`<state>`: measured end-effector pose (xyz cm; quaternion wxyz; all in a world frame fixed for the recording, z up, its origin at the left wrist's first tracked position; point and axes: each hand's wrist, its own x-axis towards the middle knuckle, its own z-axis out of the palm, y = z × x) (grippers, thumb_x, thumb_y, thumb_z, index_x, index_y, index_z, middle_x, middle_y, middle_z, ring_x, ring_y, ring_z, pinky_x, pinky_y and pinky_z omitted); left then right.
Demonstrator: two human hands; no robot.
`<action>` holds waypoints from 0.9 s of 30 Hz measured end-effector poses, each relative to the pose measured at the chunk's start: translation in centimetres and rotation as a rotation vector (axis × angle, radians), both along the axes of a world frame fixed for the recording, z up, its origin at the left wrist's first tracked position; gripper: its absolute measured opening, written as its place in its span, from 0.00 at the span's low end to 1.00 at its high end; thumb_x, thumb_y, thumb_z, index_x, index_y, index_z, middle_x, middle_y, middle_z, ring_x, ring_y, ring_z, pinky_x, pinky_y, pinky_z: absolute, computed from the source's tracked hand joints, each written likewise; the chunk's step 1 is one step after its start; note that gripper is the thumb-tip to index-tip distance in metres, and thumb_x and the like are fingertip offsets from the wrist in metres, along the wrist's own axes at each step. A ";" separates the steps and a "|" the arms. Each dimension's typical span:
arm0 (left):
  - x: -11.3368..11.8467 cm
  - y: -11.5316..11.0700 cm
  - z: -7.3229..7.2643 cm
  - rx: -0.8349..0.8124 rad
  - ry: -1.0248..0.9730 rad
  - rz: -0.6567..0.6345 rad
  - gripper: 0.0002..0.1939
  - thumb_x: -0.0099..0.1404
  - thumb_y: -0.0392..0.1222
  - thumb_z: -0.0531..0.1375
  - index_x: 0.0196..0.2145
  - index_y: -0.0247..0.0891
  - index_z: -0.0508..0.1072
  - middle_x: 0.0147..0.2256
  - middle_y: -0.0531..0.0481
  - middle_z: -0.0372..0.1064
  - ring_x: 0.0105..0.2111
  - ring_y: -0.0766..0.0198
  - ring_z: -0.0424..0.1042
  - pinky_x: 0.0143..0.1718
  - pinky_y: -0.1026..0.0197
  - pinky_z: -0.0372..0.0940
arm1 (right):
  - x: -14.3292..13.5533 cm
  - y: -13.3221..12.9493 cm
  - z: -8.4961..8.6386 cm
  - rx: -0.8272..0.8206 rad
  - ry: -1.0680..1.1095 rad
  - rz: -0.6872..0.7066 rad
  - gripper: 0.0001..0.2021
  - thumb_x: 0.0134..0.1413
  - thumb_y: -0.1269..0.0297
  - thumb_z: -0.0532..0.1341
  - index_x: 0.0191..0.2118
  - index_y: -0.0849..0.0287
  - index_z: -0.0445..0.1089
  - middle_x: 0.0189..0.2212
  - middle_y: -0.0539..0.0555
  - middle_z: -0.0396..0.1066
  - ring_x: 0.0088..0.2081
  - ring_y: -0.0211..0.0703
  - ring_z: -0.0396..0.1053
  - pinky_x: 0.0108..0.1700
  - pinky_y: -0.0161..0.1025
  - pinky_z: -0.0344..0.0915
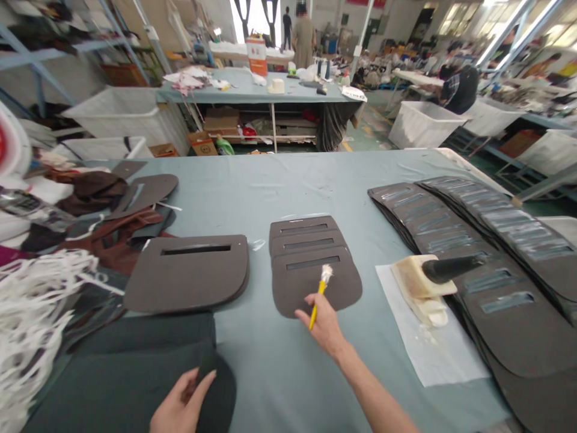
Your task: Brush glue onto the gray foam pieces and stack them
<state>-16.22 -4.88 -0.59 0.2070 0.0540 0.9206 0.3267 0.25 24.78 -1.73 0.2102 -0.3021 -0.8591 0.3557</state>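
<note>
Across the middle of the blue table (252, 186), three grey panels (311, 291) lie overlapped, each with a slot, and the right hand (325, 328) has a yellow-handled brush (321, 287) over the nearest one, thumb and fingers pinching the handle. Open table runs from their top edge to the far side, with more room toward the person; on the left a narrow gap parts them from a thicker stack (189, 279). Rightward, white paper (455, 364) carries a cream container (408, 276) with a black handle, near long rows of panels (518, 337). The left hand (180, 403) is at a dark sheet (148, 355); I cannot tell whether its thumb and finger pinch the edge. That sheet and the right forearm are cut off below. From here the container's inside is hidden, and whether the white bristles touch the panel is hard to make out
</note>
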 end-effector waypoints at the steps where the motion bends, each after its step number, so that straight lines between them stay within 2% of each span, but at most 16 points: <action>1: 0.2 2.0 0.7 0.069 -0.035 -0.020 0.30 0.42 0.66 0.61 0.33 0.37 0.72 0.27 0.52 0.72 0.30 0.58 0.72 0.33 0.61 0.66 | -0.5 -1.9 0.6 -0.093 0.046 0.111 0.17 0.50 0.54 0.63 0.40 0.56 0.58 0.43 0.57 0.66 0.44 0.45 0.65 0.46 0.40 0.63; 3: 1.1 6.6 2.2 0.244 -0.119 -0.067 0.30 0.45 0.64 0.62 0.35 0.35 0.72 0.29 0.50 0.73 0.32 0.60 0.72 0.35 0.61 0.66 | -1.2 -4.7 1.7 -0.251 0.102 0.257 0.25 0.43 0.52 0.67 0.41 0.55 0.56 0.48 0.58 0.64 0.48 0.46 0.64 0.48 0.40 0.62; 5: 2.3 11.0 3.3 0.332 -0.146 -0.117 0.28 0.49 0.63 0.61 0.37 0.35 0.71 0.32 0.48 0.74 0.34 0.59 0.73 0.37 0.61 0.67 | -1.4 -5.7 2.6 -0.335 0.131 0.244 0.23 0.44 0.54 0.67 0.40 0.55 0.55 0.44 0.55 0.65 0.45 0.43 0.65 0.46 0.38 0.63; 7: 3.7 14.5 3.5 0.420 -0.171 -0.176 0.27 0.56 0.60 0.57 0.43 0.35 0.70 0.39 0.44 0.74 0.39 0.59 0.73 0.43 0.59 0.67 | -1.0 -4.8 2.9 -0.327 0.159 0.100 0.15 0.51 0.58 0.62 0.37 0.55 0.54 0.37 0.51 0.64 0.37 0.39 0.65 0.41 0.35 0.62; 10: 5.7 17.5 2.2 0.447 -0.078 -0.349 0.27 0.64 0.55 0.50 0.55 0.37 0.62 0.51 0.41 0.68 0.50 0.60 0.68 0.52 0.55 0.62 | 1.3 -0.8 1.8 -0.180 0.157 -0.186 0.08 0.55 0.62 0.56 0.33 0.55 0.53 0.30 0.48 0.59 0.31 0.37 0.60 0.37 0.34 0.60; 12: 6.9 18.2 0.4 0.337 0.103 -0.507 0.28 0.65 0.53 0.49 0.58 0.37 0.57 0.56 0.40 0.62 0.57 0.58 0.61 0.58 0.49 0.56 | 3.6 2.7 0.3 -0.063 0.112 -0.327 0.08 0.54 0.62 0.55 0.33 0.56 0.53 0.29 0.48 0.58 0.30 0.37 0.59 0.36 0.35 0.60; 14: 8.1 18.3 -1.6 0.182 0.301 -0.661 0.28 0.65 0.51 0.50 0.60 0.37 0.56 0.60 0.40 0.56 0.61 0.53 0.53 0.60 0.43 0.50 | 6.1 5.8 -1.4 0.028 0.053 -0.400 0.07 0.53 0.63 0.54 0.33 0.56 0.53 0.30 0.49 0.60 0.31 0.39 0.61 0.37 0.36 0.60; 16: 9.0 18.1 -3.3 0.059 0.455 -0.797 0.28 0.66 0.49 0.50 0.61 0.40 0.55 0.63 0.42 0.51 0.64 0.51 0.46 0.61 0.40 0.47 | 8.2 8.0 -3.0 0.090 -0.004 -0.405 0.05 0.52 0.64 0.53 0.33 0.56 0.54 0.33 0.53 0.63 0.36 0.42 0.64 0.40 0.39 0.61; 18: 9.7 18.0 -4.3 -0.027 0.566 -0.882 0.28 0.66 0.47 0.49 0.62 0.41 0.53 0.64 0.44 0.46 0.65 0.51 0.42 0.61 0.40 0.47 | 9.6 9.1 -4.0 0.133 -0.057 -0.390 0.03 0.53 0.66 0.51 0.34 0.56 0.55 0.40 0.58 0.65 0.44 0.46 0.65 0.44 0.42 0.62; 22: 10.1 18.3 -5.1 -0.115 0.667 -0.911 0.29 0.66 0.46 0.49 0.63 0.39 0.51 0.65 0.43 0.41 0.65 0.50 0.39 0.61 0.41 0.48 | 10.0 9.3 -4.9 0.161 -0.138 -0.374 0.05 0.55 0.70 0.47 0.37 0.57 0.57 0.52 0.65 0.61 0.54 0.48 0.61 0.45 0.43 0.63; 27: 9.5 18.8 -5.2 -0.116 0.695 -0.933 0.28 0.66 0.46 0.49 0.62 0.37 0.52 0.65 0.42 0.41 0.65 0.50 0.39 0.61 0.42 0.49 | 9.5 9.4 -5.3 0.188 -0.214 -0.405 0.07 0.55 0.71 0.49 0.40 0.58 0.59 0.55 0.63 0.60 0.52 0.48 0.63 0.44 0.43 0.65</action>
